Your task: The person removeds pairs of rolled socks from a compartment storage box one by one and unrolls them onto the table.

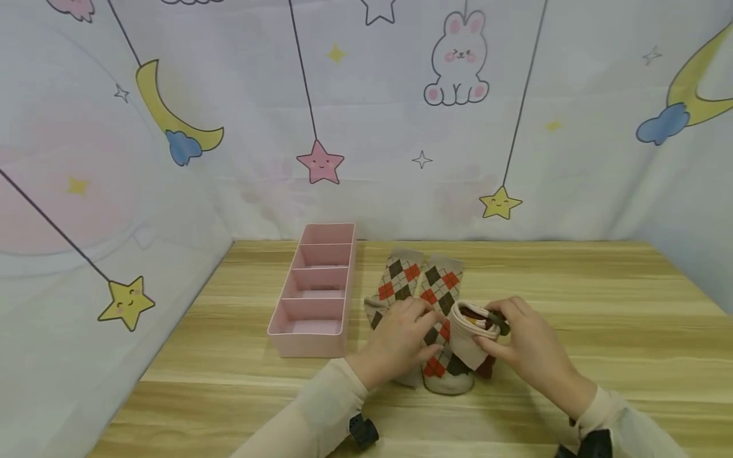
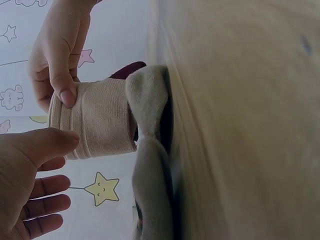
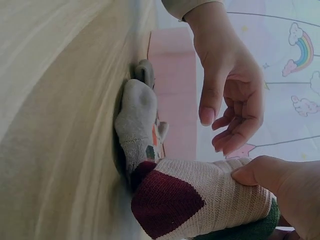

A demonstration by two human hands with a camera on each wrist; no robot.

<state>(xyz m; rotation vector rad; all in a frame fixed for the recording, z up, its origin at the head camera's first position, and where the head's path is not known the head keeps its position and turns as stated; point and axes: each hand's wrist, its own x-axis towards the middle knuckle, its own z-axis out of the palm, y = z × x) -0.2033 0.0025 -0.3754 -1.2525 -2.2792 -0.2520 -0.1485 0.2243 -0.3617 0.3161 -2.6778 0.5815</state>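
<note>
My right hand (image 1: 529,346) pinches a rolled cream sock (image 3: 215,190) at its ribbed rim, thumb on the outside. The roll has a maroon heel and a dark green part, with more coloured knit tucked inside its opening. It is held over an argyle sock (image 1: 438,299) with a grey toe, lying flat on the table. My left hand (image 1: 395,340) hovers above a second argyle sock (image 1: 399,273), beside the first. Its fingers are loosely bent and hold nothing; in the left wrist view its thumb overlaps the roll's rim.
A pink divided box (image 1: 306,343) with several compartments stands to the left of the socks on the wooden table (image 1: 601,305). Behind the table hangs a white cloth (image 1: 378,127) printed with stars, moons and a bunny.
</note>
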